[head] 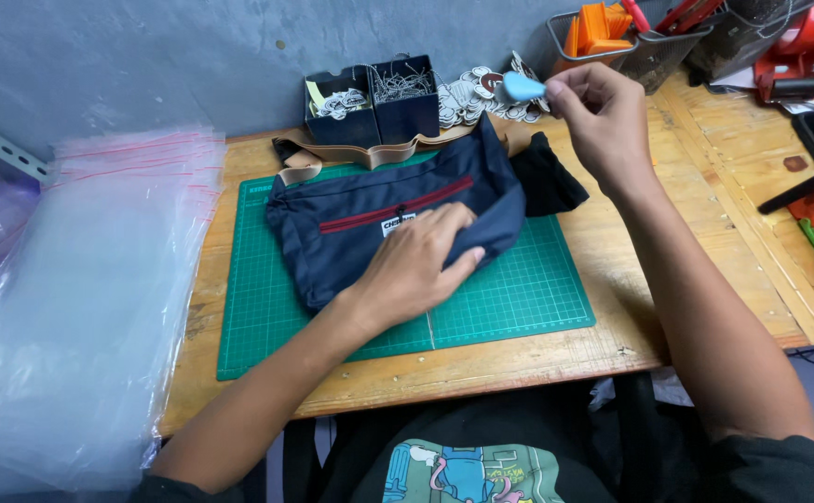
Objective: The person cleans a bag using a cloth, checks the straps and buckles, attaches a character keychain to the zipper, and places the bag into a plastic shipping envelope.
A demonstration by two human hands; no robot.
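Left hand flat on a navy pouch bag; right hand pinching a small light-blue piece.

Palm down, fingers spread, it grips nothing. Beneath the bag lies a green cutting mat on a wooden table. Black boxes stand behind; clear plastic bags lie left.

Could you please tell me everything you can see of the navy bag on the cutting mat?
The navy bag looks like woven fabric, with a dark red zipper line across its front and a small label below it. It lies flat on the green cutting mat, its tan strap trailing behind. The left hand presses on it.
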